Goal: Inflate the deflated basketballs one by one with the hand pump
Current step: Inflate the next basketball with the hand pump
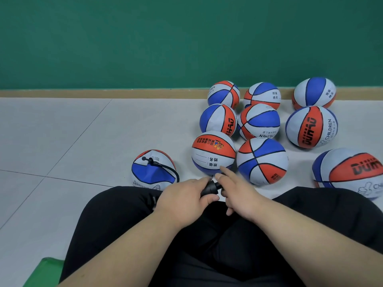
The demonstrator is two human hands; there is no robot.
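A black hand pump point(210, 188) sits between my knees. My left hand point(182, 197) grips its body. My right hand point(240, 193) holds its other end, index finger stretched forward and the lower fingers curled. The pump's thin black hose point(166, 167) arcs left to the valve on top of a dented, deflated red, white and blue basketball point(154, 172) on the floor by my left knee. Most of the pump is hidden under my hands.
Several round red, white and blue basketballs point(262, 160) lie clustered on the grey tile floor ahead and to the right, up to the green wall point(145, 42) and its tan skirting. My black-trousered legs point(128, 220) fill the foreground. A green seat edge point(47, 268) shows lower left.
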